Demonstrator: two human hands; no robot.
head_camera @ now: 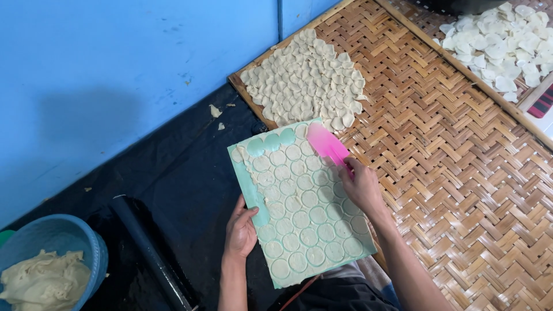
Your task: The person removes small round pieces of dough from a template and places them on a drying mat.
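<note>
A green cutting mat (245,178) lies tilted in front of me, covered with a dough sheet cut into several round discs (305,219). A few discs near its top edge are gone, showing bare green circles. My left hand (240,230) grips the mat's left edge. My right hand (362,185) holds a pink spatula (325,144), its blade resting at the mat's upper right corner. Just beyond the mat, a heap of loose dough discs (305,78) lies on a woven bamboo tray (438,144).
A second bamboo tray (429,23) at the top right carries whiter discs (504,37). A blue bowl (86,242) with a lump of dough (40,282) sits at the lower left, a dark rolling pin (150,247) beside it on black plastic sheeting (173,167). A blue wall (115,69) stands behind.
</note>
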